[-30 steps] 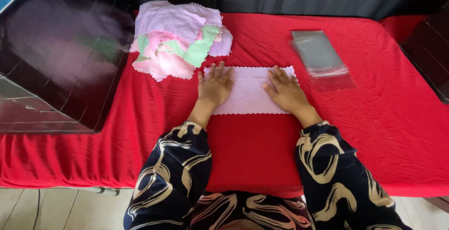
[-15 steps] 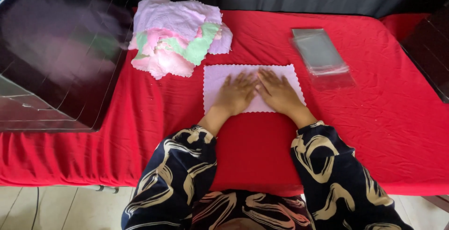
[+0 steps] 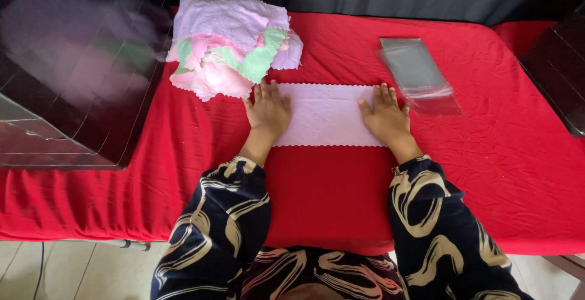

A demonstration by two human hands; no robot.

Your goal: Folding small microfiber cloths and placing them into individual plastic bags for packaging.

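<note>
A pale lilac cloth (image 3: 326, 114) with scalloped edges lies flat on the red table cover (image 3: 329, 184). My left hand (image 3: 268, 112) presses palm-down on its left end, fingers spread. My right hand (image 3: 385, 117) presses palm-down on its right end. Neither hand grips anything. Both arms wear dark sleeves with a cream swirl pattern.
A heap of lilac, pink and green cloths (image 3: 228, 47) sits at the back left, just beyond my left hand. A stack of clear plastic bags (image 3: 417, 74) lies at the back right. A dark glossy box (image 3: 73, 74) stands on the left, another dark object (image 3: 557, 62) on the right.
My hands have slid apart from the middle of the cloth out to its two ends, smoothing it flat.
</note>
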